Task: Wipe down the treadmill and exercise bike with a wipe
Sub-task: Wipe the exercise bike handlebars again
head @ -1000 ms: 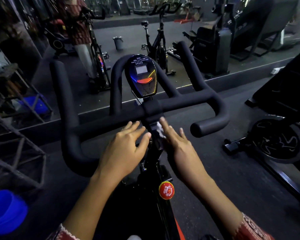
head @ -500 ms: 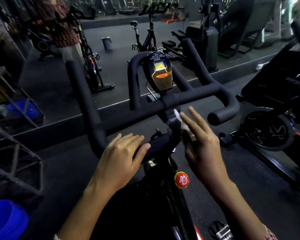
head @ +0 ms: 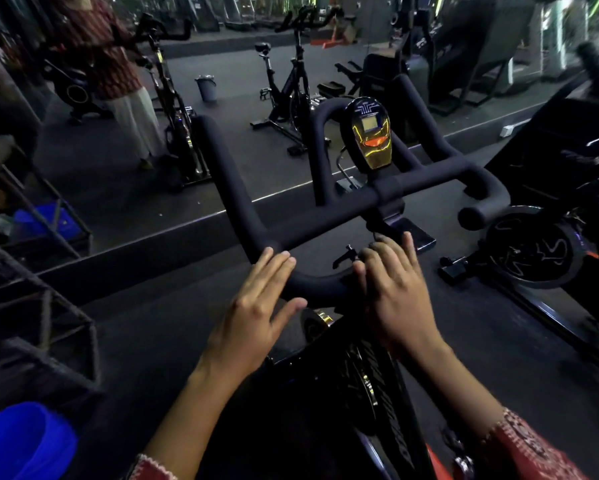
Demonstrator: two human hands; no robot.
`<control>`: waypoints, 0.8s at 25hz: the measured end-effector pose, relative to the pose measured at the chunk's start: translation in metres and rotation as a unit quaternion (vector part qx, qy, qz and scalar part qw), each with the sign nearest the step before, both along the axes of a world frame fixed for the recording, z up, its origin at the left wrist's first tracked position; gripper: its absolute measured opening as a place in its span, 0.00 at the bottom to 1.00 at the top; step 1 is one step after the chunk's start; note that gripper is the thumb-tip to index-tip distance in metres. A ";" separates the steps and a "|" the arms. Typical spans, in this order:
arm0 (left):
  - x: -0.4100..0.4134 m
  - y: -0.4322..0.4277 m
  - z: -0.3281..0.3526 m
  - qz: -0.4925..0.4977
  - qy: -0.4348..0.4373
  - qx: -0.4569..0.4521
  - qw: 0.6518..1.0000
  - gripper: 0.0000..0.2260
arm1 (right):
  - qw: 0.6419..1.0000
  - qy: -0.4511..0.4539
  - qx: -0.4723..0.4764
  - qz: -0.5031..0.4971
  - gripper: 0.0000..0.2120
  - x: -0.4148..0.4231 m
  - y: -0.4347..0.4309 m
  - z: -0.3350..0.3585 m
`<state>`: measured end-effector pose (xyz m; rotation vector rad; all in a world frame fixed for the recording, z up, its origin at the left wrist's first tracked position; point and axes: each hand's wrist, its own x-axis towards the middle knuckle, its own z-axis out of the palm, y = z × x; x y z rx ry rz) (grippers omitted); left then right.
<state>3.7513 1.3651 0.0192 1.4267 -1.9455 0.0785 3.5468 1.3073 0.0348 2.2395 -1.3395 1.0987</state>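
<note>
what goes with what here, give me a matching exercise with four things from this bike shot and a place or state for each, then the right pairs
Things:
1. left hand
2. right hand
3. console
4. blue tub

Places or states:
A. lit orange and gold, above the middle of the handlebar
B. bottom left corner of the view
C. fingers straight, laid on the handlebar's near curve
D. just below the handlebar's middle, right of the other hand

Pairs: 1-C, 2-D, 3-A, 4-B
</note>
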 end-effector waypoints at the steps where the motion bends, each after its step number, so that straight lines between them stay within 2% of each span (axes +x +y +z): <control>1: 0.001 -0.001 -0.002 -0.004 0.003 -0.008 1.000 0.26 | 1.000 -0.013 0.003 -0.001 0.18 0.018 0.004 0.001; 4: 0.006 -0.004 -0.006 -0.016 -0.005 -0.022 1.000 0.24 | 0.995 0.038 -0.020 0.085 0.17 0.061 0.022 -0.010; 6: 0.007 -0.005 -0.006 -0.021 0.001 -0.034 0.999 0.24 | 0.988 0.081 -0.053 0.118 0.19 0.039 0.012 -0.008; 8: 0.005 -0.004 -0.006 -0.022 0.017 -0.038 0.999 0.25 | 0.988 0.078 -0.076 0.107 0.21 0.008 -0.003 -0.006; 11: 0.004 -0.004 -0.007 -0.023 0.026 -0.043 0.998 0.24 | 0.999 -0.024 -0.026 0.040 0.22 -0.008 -0.013 -0.005; 13: 0.005 -0.004 -0.008 -0.029 0.023 -0.044 0.998 0.24 | 0.994 -0.111 -0.008 -0.007 0.21 0.011 -0.004 -0.010; 14: 0.005 -0.004 -0.006 -0.032 0.023 -0.048 0.998 0.23 | 0.991 -0.133 0.001 0.000 0.20 0.023 0.003 -0.013; 17: 0.010 -0.003 -0.002 -0.028 0.025 -0.094 0.995 0.20 | 0.979 -0.146 0.034 0.139 0.13 0.050 0.024 -0.010; 19: 0.015 -0.003 0.001 0.009 0.063 -0.120 0.991 0.18 | 0.927 -0.272 0.144 0.215 0.13 0.059 0.025 0.019; 20: 0.019 -0.004 0.004 0.033 0.095 -0.117 0.988 0.17 | 0.904 -0.304 0.198 0.227 0.13 0.065 0.022 0.037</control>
